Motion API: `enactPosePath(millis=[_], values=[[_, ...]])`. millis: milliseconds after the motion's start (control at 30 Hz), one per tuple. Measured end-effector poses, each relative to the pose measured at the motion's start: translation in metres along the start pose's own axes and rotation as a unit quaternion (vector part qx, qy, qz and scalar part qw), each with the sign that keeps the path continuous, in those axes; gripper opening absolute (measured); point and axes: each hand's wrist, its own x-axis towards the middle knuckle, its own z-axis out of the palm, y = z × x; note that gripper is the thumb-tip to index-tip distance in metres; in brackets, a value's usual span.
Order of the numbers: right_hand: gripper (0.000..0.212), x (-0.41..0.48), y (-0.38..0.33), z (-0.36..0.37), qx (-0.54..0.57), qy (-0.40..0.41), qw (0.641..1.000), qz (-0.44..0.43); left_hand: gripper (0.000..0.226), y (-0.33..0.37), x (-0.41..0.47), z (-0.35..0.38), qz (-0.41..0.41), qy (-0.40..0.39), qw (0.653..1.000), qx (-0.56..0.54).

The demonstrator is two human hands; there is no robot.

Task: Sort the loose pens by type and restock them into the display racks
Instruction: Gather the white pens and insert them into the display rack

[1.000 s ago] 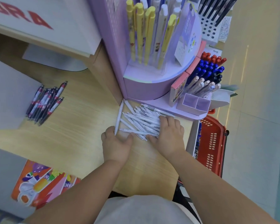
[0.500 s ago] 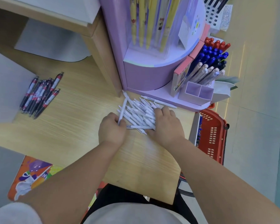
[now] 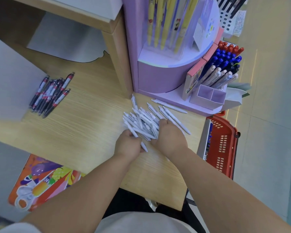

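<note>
From my remote seat, I see the left hand (image 3: 128, 146) curled into a fist round one slim white plastic pen (image 3: 135, 134), which runs through the fist with an end sticking out on each side. The right hand (image 3: 171, 137) lies just beside it, knuckles up and fingers bent down into the near right edge of a loose heap of white pens (image 3: 141, 118). I cannot tell whether those fingers close on any of them.

The heap lies on the pale wooden counter (image 3: 84, 125), at the foot of the lilac cardboard display rack (image 3: 158, 79). A few pens stray toward the rack's base. Blue, red and black capped pens (image 3: 225, 59) stand in the rack's right side.

Well apart to the left lies a bunch of dark pens with red-and-white bands (image 3: 49, 95). A red plastic shopping basket (image 3: 223, 145) sits beyond the counter's right edge.
</note>
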Motion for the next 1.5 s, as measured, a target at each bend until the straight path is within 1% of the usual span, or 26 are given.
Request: enactPosePath(millis=[100, 200, 267, 333, 400, 567, 633, 667, 767, 833, 933, 1000, 1067, 1100, 1133, 1200, 1267, 1367, 1400, 1433, 1500], values=[[0.051, 0.001, -0.001, -0.003, 0.02, -0.003, 1.0, 0.006, 0.023, 0.008, 0.002, 0.001, 0.004, -0.018, 0.999, -0.034], [0.044, 0.001, 0.002, -0.008, 0.042, -0.02, 0.999, 0.012, 0.026, 0.009, 0.002, 0.001, 0.003, -0.01, 0.999, -0.048], [0.038, -0.001, 0.006, -0.01, 0.066, -0.036, 0.997, 0.013, 0.024, 0.01, 0.002, 0.001, -0.012, -0.008, 0.997, -0.078], [0.034, -0.004, 0.011, -0.014, 0.089, -0.051, 0.995, 0.013, 0.028, 0.013, 0.002, 0.001, -0.038, -0.021, 0.993, -0.111], [0.031, -0.008, 0.016, -0.016, 0.121, -0.067, 0.99, 0.019, 0.032, 0.015, 0.006, 0.002, -0.053, -0.017, 0.992, -0.115], [0.027, -0.021, 0.028, -0.018, 0.191, -0.091, 0.976, 0.048, 0.02, 0.018, 0.016, 0.007, -0.044, 0.061, 0.995, -0.069], [0.025, -0.026, 0.032, -0.022, 0.224, -0.099, 0.968, 0.055, 0.018, 0.019, 0.018, 0.009, -0.042, 0.084, 0.994, -0.063], [0.027, -0.029, 0.034, -0.023, 0.241, -0.1, 0.964, 0.06, 0.017, 0.021, 0.018, 0.01, -0.043, 0.094, 0.992, -0.066], [0.031, -0.033, 0.037, -0.028, 0.274, -0.096, 0.954, 0.072, 0.013, 0.021, 0.014, 0.011, -0.046, 0.1, 0.989, -0.097], [0.032, -0.035, 0.039, -0.03, 0.273, -0.099, 0.955, 0.066, 0.009, 0.019, 0.006, 0.01, -0.035, 0.094, 0.988, -0.121], [0.023, -0.038, 0.04, -0.033, 0.275, -0.123, 0.951, 0.062, 0.007, 0.014, -0.009, 0.005, -0.021, 0.068, 0.986, -0.151], [0.025, -0.041, 0.038, -0.035, 0.291, -0.133, 0.945, 0.072, 0.01, 0.009, -0.016, 0.001, -0.031, 0.038, 0.981, -0.189], [0.023, -0.044, 0.036, -0.035, 0.292, -0.122, 0.944, 0.09, 0.012, 0.007, -0.02, -0.001, -0.053, -0.001, 0.971, -0.234], [0.026, -0.046, 0.036, -0.035, 0.295, -0.109, 0.944, 0.105, 0.013, 0.007, -0.022, -0.002, -0.06, -0.024, 0.966, -0.251], [0.028, -0.048, 0.035, -0.036, 0.309, -0.097, 0.939, 0.12, 0.014, 0.009, -0.025, -0.003, -0.062, -0.046, 0.961, -0.264], [0.022, -0.054, 0.032, -0.041, 0.358, -0.094, 0.92, 0.127, 0.023, 0.015, -0.031, -0.004, -0.057, -0.08, 0.956, -0.277], [0.017, -0.061, 0.025, -0.048, 0.397, -0.113, 0.906, 0.097, 0.037, 0.021, -0.036, -0.004, -0.035, -0.118, 0.956, -0.265], [0.023, -0.071, 0.004, -0.057, 0.408, -0.137, 0.902, 0.027, 0.059, 0.032, -0.049, 0.001, 0.037, -0.218, 0.947, -0.232], [0.024, -0.073, -0.002, -0.059, 0.4, -0.139, 0.906, 0.006, 0.061, 0.035, -0.054, 0.003, 0.062, -0.24, 0.941, -0.232], [0.026, -0.073, -0.007, -0.062, 0.386, -0.137, 0.912, -0.005, 0.057, 0.037, -0.058, 0.005, 0.078, -0.24, 0.938, -0.238], [0.03, -0.072, -0.012, -0.066, 0.345, -0.132, 0.929, -0.013, 0.046, 0.04, -0.06, 0.007, 0.079, -0.209, 0.94, -0.256]])
